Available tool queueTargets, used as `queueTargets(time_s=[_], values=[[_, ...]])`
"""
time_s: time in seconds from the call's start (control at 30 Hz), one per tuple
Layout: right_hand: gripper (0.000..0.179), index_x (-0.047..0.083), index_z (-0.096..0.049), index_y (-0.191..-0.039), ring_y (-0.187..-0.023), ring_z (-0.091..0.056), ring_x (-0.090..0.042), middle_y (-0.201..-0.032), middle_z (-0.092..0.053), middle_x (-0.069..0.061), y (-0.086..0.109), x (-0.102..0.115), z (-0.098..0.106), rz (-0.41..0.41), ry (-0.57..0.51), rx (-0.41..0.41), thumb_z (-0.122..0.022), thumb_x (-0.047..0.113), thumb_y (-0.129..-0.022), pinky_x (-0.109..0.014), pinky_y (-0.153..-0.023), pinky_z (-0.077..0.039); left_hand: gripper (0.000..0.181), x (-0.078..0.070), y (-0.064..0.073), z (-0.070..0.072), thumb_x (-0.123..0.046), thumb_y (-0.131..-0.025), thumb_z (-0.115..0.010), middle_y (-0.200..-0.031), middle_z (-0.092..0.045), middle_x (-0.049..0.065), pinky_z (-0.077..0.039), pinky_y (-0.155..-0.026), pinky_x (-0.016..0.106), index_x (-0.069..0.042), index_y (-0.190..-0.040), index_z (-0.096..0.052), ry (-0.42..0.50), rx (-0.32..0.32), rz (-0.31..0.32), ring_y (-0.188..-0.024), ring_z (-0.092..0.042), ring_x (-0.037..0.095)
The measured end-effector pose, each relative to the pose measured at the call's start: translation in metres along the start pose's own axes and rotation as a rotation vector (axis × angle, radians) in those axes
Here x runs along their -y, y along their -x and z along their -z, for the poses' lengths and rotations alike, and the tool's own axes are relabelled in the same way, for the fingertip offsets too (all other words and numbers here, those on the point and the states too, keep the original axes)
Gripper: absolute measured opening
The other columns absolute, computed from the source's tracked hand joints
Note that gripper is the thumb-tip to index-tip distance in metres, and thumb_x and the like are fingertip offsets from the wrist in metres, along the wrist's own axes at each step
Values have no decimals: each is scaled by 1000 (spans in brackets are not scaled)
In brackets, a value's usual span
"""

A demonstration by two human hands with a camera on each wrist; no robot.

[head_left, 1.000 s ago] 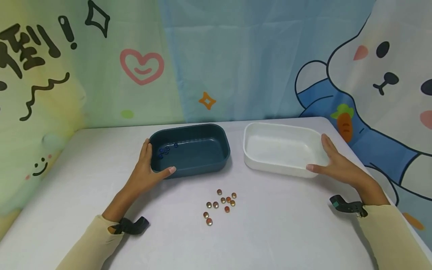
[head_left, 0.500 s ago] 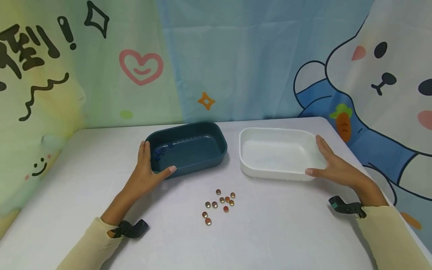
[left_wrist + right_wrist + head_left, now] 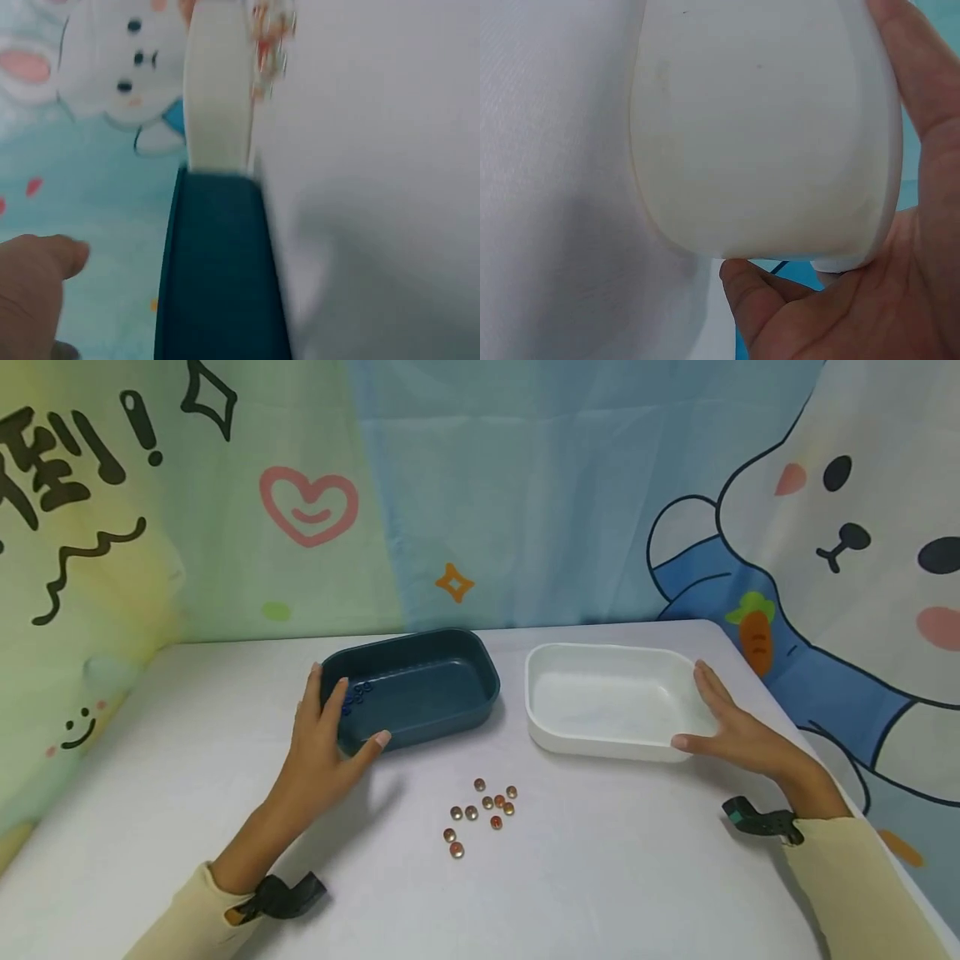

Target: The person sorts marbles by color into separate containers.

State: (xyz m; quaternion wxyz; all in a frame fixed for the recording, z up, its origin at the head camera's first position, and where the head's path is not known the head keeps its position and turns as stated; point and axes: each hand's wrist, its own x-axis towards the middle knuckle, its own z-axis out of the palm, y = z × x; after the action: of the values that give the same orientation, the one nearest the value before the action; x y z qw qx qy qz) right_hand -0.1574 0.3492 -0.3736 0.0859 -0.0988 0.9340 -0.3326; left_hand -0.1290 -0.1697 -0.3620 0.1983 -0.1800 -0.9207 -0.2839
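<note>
A dark teal tray (image 3: 431, 697) and a white tray (image 3: 611, 693) stand side by side on the table. Small blue beads (image 3: 357, 689) lie in the teal tray's left end. My left hand (image 3: 318, 756) hovers with spread fingers over that end; in the left wrist view a thumb (image 3: 71, 255) shows apart from the teal tray (image 3: 221, 270). My right hand (image 3: 742, 739) holds the white tray's right front corner, thumb in front and fingers along the side. In the right wrist view, the hand (image 3: 855, 315) wraps that white tray (image 3: 757, 142).
Several shiny orange and amber glass gems (image 3: 471, 812) lie loose on the white tabletop (image 3: 585, 868), in front of the trays. A printed cloth backdrop (image 3: 525, 502) hangs behind the table and along its right side. A black camera mount (image 3: 761, 818) sits on each wrist.
The white tray came slightly nearer with my right hand, then stayed put. My left hand has come off the teal tray's side, its fingers now spread. The gems lie as before.
</note>
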Motion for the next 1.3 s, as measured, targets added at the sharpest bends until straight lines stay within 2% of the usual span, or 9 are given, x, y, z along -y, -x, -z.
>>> queueTargets(time_s=[0.07, 0.13, 0.23, 0.37, 0.57, 0.7, 0.83, 1.0, 1.3], values=[[105, 23, 17, -137, -127, 18, -28, -140, 26, 5, -1, -1, -2, 8, -16, -4, -67, 32, -76, -67, -88, -2, 78, -9, 4, 1, -39, -78, -62, -146, 3, 7, -20, -97, 50, -4, -137, -27, -1, -18, -133, -130, -8, 27], [105, 24, 18, -137, -127, 19, -27, -140, 26, 5, -1, -2, -3, 11, -26, -8, -68, 32, -76, -67, -87, -1, 68, -17, 9, 0, -34, -79, -62, -145, -11, 8, -27, -96, 44, -2, -133, -35, 3, -12, -235, -128, -19, 25], [107, 28, 19, -136, -127, 18, -27, -140, 26, 8, 0, -3, -4, 6, -15, -22, -68, 35, -74, -68, -86, -3, 50, -27, 19, -3, -29, -82, -60, -134, -37, 6, -36, -91, 36, -4, -123, -49, 80, 67, -310, -119, -37, 20], [108, 30, 19, -135, -127, 17, -28, -140, 25, 9, 1, -3, -3, 3, 5, -42, -69, 37, -73, -69, -83, -7, 30, -36, 32, -9, -24, -82, -62, -110, -57, -1, -42, -85, 29, -9, -108, -62, 189, 191, -271, -104, -50, 11], [108, 28, 19, -135, -127, 17, -31, -140, 25, 5, 1, -3, -2, 6, -24, -48, -69, 35, -74, -69, -83, -3, 23, -52, 47, -12, -24, -79, -67, -98, -62, -9, -44, -79, 24, -13, -99, -66, 273, 357, -90, -92, -54, 3], [108, 30, 18, -136, -128, 15, -30, -140, 24, 9, -1, -4, -2, -7, -30, -59, -70, 35, -73, -69, -84, -3, 19, -63, 56, -16, -18, -78, -67, -93, -62, -9, -47, -71, 24, -13, -96, -67, 384, 424, -29, -80, -56, 5], [108, 34, 18, -135, -128, 15, -30, -139, 23, 13, -2, -4, -3, -16, -38, -66, -70, 36, -72, -69, -83, -2, 16, -70, 63, -23, -12, -76, -67, -88, -62, -9, -47, -68, 21, -12, -92, -67, 453, 425, -34, -76, -56, 4], [109, 37, 19, -133, -127, 13, -34, -139, 24, 13, -1, -4, -3, -29, -44, -65, -70, 37, -72, -70, -82, -3, 16, -74, 63, -30, -8, -76, -67, -87, -63, -8, -47, -67, 21, -10, -91, -67, 483, 402, -80, -76, -57, 6], [108, 38, 18, -134, -128, 11, -35, -139, 22, 15, -1, -5, -7, -35, -45, -71, -70, 38, -71, -71, -81, -7, 18, -76, 60, -40, -10, -74, -69, -86, -61, -10, -46, -70, 20, -12, -92, -66, 451, 432, -124, -79, -55, 4]])
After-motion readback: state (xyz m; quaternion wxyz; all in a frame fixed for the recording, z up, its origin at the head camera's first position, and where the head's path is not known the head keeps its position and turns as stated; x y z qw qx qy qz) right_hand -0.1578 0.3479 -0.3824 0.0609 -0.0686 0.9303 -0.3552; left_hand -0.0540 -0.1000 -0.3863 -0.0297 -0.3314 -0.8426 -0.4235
